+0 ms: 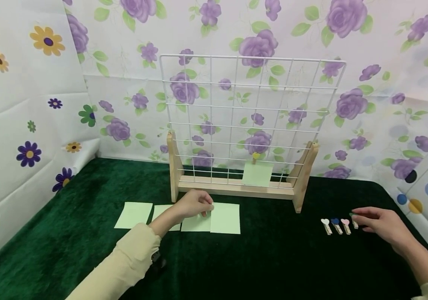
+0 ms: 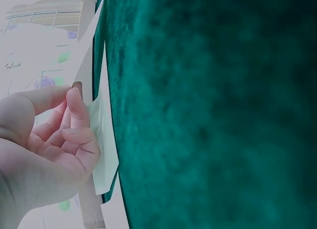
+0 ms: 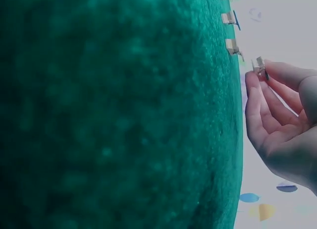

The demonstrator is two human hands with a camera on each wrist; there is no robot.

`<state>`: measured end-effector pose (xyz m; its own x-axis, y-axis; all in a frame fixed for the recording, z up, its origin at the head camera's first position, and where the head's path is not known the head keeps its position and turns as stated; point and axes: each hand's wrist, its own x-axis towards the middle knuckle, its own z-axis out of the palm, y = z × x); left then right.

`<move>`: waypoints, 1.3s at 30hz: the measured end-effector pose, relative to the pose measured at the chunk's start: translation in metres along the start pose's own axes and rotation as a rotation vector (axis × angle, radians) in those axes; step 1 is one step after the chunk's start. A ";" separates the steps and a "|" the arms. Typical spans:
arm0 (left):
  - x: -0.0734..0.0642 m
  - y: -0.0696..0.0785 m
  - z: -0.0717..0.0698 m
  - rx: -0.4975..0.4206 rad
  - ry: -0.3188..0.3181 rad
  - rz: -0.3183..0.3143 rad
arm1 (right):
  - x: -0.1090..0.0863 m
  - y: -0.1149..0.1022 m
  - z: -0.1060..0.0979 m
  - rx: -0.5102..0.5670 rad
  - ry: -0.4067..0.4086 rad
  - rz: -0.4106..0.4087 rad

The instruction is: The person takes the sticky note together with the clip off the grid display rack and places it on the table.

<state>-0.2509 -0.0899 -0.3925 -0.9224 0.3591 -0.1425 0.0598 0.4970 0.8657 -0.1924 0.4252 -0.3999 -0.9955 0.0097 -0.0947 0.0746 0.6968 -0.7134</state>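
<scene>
My left hand [image 1: 194, 203] pinches the left edge of the rightmost pale green paper sheet [image 1: 226, 218] between thumb and forefinger. In the left wrist view the sheet [image 2: 86, 65] tilts up off the cloth at that edge. Other green sheets [image 1: 134, 215] lie in a row to its left, partly behind my wrist. Over on the right, my right hand [image 1: 384, 225] pinches a small wooden clothespin [image 1: 355, 223] with a dark green top. The right wrist view shows this clothespin [image 3: 259, 66] between thumb and fingertips. Beside it lie white, blue [image 1: 336, 226] and pink heart clothespins.
A white wire grid [image 1: 236, 106] stands in a wooden base [image 1: 232, 191] behind the sheets. One green note [image 1: 257, 174] hangs low on it from a yellow heart clothespin [image 1: 255, 157]. Dark green cloth [image 1: 274, 266] covers the table; flowered sheeting [image 1: 123, 91] surrounds it.
</scene>
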 end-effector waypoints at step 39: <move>0.004 0.009 0.010 0.178 0.044 0.079 | 0.004 0.010 -0.014 -0.019 -0.141 0.037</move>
<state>-0.2498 -0.0757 -0.3899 -0.9278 0.3695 -0.0524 0.1959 0.6018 0.7743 -0.1967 0.4425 -0.3982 -0.9737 -0.0642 -0.2185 0.1090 0.7111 -0.6946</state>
